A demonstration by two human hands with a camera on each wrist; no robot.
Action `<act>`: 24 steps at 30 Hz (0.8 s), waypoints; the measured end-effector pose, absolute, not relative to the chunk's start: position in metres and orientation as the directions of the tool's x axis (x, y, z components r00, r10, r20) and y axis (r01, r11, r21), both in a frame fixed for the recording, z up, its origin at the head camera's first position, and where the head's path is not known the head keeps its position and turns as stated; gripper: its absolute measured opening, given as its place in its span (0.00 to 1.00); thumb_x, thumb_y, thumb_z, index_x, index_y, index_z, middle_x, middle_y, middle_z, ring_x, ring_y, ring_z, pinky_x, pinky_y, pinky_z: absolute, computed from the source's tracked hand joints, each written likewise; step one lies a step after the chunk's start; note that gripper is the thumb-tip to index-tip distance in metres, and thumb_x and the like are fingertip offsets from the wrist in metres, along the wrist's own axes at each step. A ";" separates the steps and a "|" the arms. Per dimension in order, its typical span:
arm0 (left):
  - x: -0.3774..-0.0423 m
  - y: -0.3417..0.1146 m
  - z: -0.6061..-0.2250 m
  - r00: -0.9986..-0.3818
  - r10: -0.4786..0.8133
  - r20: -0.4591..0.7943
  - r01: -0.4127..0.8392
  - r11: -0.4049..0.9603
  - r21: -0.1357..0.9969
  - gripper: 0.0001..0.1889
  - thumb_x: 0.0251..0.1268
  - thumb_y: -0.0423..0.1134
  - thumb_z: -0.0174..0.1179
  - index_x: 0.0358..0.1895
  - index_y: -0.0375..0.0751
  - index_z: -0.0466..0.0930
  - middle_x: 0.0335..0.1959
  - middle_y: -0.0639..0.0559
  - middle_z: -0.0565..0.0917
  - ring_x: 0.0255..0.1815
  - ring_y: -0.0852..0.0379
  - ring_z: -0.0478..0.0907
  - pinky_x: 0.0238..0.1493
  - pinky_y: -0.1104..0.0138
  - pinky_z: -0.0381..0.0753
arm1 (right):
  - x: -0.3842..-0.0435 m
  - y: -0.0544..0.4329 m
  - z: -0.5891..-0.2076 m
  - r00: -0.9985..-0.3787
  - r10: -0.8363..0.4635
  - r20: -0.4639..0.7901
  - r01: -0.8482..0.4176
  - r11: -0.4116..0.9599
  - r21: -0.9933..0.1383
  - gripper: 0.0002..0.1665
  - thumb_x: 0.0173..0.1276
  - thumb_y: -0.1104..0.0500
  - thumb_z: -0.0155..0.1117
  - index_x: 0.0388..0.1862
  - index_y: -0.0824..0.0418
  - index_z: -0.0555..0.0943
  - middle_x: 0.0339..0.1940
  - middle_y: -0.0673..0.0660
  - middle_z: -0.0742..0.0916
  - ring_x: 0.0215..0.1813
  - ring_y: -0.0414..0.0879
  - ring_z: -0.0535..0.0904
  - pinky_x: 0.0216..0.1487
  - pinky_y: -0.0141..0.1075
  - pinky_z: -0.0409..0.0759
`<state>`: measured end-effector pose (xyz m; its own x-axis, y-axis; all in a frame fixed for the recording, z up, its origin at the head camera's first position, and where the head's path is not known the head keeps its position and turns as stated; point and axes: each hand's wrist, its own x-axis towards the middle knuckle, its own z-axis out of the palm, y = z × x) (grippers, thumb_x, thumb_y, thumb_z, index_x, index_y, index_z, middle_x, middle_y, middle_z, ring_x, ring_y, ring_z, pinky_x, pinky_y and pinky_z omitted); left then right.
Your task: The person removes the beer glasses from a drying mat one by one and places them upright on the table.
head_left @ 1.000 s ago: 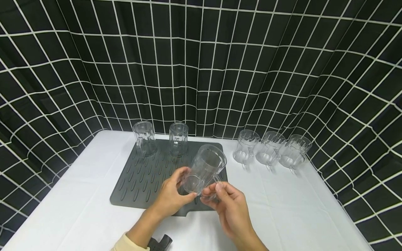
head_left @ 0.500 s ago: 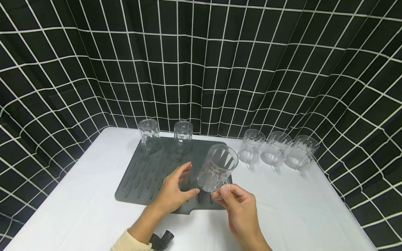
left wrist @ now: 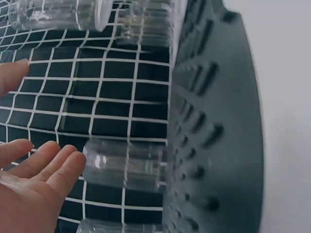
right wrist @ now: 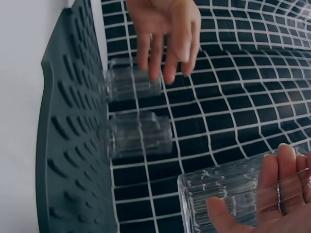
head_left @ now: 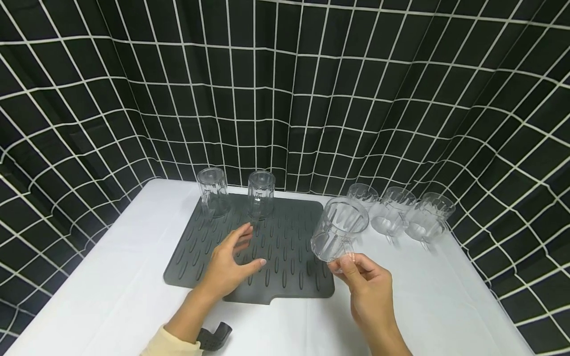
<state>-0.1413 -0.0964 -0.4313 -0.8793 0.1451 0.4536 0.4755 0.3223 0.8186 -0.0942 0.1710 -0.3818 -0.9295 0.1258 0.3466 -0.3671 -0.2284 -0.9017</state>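
Note:
In the head view my right hand [head_left: 367,284] pinches the handle of a clear glass mug [head_left: 336,235]. The mug tilts with its mouth up, over the right edge of a dark grey drying mat [head_left: 285,291]. The right wrist view has the same mug [right wrist: 223,189] at the lower right, beside the right hand's fingers [right wrist: 286,189]. My left hand [head_left: 229,264] hovers over the mat, fingers spread, with nothing between them. Two glass mugs stand upside down at the back of the mat, the left mug [head_left: 213,193] and the right mug [head_left: 261,195].
Upright glass mugs line the table's back right: a partly hidden mug [head_left: 363,193], a middle mug [head_left: 392,212] and an outer mug [head_left: 428,217]. A small black curved object [head_left: 215,337] shows beside the left sleeve [head_left: 171,343]. A black gridded curtain [head_left: 249,89] surrounds the white table [head_left: 423,301].
My left hand has let go of the mug and moved left, away from it. My right hand has carried the mug rightward by its handle, toward the mat's right edge.

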 end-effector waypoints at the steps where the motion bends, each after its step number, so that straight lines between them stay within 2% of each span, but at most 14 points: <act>1: -0.141 -0.099 -0.432 -0.883 0.142 0.447 0.468 0.328 0.820 0.44 0.50 0.34 0.75 0.71 0.35 0.61 0.65 0.42 0.70 0.64 0.43 0.70 0.61 0.55 0.73 | -0.095 0.173 -0.382 -0.929 0.135 0.345 -0.368 -0.226 -0.902 0.09 0.69 0.74 0.57 0.29 0.81 0.77 0.26 0.62 0.86 0.33 0.48 0.84 0.46 0.40 0.84; 11: -0.138 -0.137 -0.441 -0.883 0.087 0.462 0.457 0.392 0.798 0.44 0.50 0.37 0.75 0.71 0.36 0.61 0.65 0.41 0.70 0.64 0.42 0.69 0.61 0.54 0.72 | -0.099 0.187 -0.384 -0.923 0.208 0.325 -0.366 -0.205 -0.908 0.08 0.67 0.75 0.58 0.29 0.83 0.76 0.25 0.63 0.86 0.31 0.48 0.85 0.45 0.40 0.84; 15: -0.135 -0.157 -0.445 -0.883 0.058 0.467 0.446 0.419 0.791 0.44 0.52 0.39 0.74 0.71 0.36 0.60 0.65 0.41 0.70 0.64 0.42 0.69 0.61 0.59 0.71 | -0.101 0.192 -0.385 -0.920 0.234 0.315 -0.362 -0.195 -0.912 0.09 0.67 0.75 0.59 0.29 0.84 0.76 0.24 0.63 0.86 0.31 0.47 0.85 0.44 0.39 0.84; 20: -0.127 -0.178 -0.450 -0.913 -0.004 0.408 0.359 0.469 0.807 0.45 0.54 0.45 0.73 0.73 0.40 0.57 0.67 0.45 0.69 0.65 0.42 0.68 0.62 0.70 0.69 | -0.103 0.200 -0.389 -0.918 0.266 0.294 -0.349 -0.193 -0.917 0.10 0.67 0.74 0.59 0.30 0.84 0.76 0.24 0.63 0.86 0.31 0.48 0.85 0.43 0.39 0.85; 24: -0.121 -0.190 -0.453 -0.920 -0.033 0.389 0.330 0.467 0.820 0.45 0.54 0.42 0.73 0.73 0.36 0.57 0.67 0.42 0.68 0.64 0.39 0.69 0.61 0.73 0.68 | -0.104 0.208 -0.394 -0.913 0.276 0.301 -0.362 -0.205 -0.909 0.08 0.67 0.75 0.58 0.30 0.84 0.77 0.24 0.63 0.86 0.31 0.48 0.85 0.42 0.38 0.85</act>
